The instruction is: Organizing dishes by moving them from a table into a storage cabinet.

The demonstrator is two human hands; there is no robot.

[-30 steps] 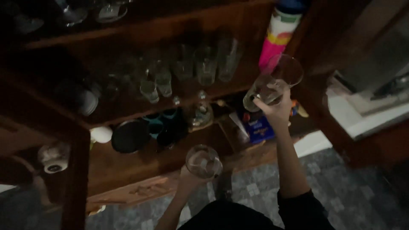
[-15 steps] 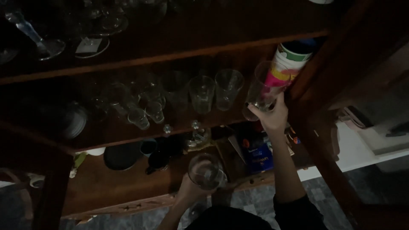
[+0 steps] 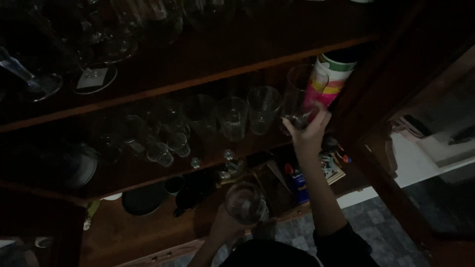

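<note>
My right hand [image 3: 308,129] grips a clear drinking glass [image 3: 300,95] and holds it at the right end of the middle wooden shelf [image 3: 208,160], next to a pink, yellow and green patterned cup stack [image 3: 332,79]. Two clear tumblers [image 3: 232,117] stand on the shelf just left of that glass. My left hand [image 3: 225,227] is low, near my body, and holds a second clear glass [image 3: 245,202] upright in front of the lower shelf.
Dim wooden cabinet. Stemmed glasses [image 3: 91,74] stand on the top shelf, small shot glasses [image 3: 168,148] on the middle one. A dark bowl [image 3: 143,200] and a blue packet [image 3: 299,180] sit lower. A white counter [image 3: 420,158] and tiled floor [image 3: 376,227] lie right.
My right hand has lifted its glass up to the middle shelf beside the patterned cups. My left hand still holds the other glass low. The view has tilted upward.
</note>
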